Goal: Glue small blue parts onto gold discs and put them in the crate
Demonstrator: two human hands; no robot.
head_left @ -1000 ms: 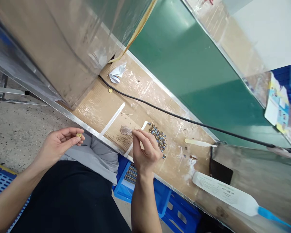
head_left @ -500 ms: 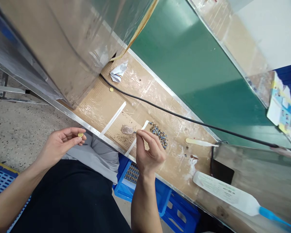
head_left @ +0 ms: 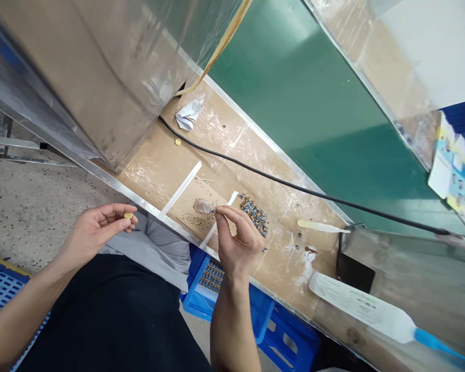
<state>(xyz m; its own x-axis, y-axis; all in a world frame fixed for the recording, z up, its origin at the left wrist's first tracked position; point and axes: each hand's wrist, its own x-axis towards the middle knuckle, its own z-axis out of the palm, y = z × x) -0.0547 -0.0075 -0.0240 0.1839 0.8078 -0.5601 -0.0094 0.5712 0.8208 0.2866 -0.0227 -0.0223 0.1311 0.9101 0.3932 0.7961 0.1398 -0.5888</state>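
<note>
Right hand had edged slightly toward the dish since half a second earlier | right grip: narrow, pinching a small part at the dish's side | left hand: grip held a yellow disc, thumb against fingers | pile lay on the desk, just beyond the right hand

Your right hand has come slightly nearer the small, clear, dish-like plastic piece, after sitting farther off half a second ago. It no longer hides the lone small blue-and-brass metal part, which shows again beside your palm. Your view has swung slightly since a second ago, shifting the brown, cardboard-topped workbench rightward.
</note>
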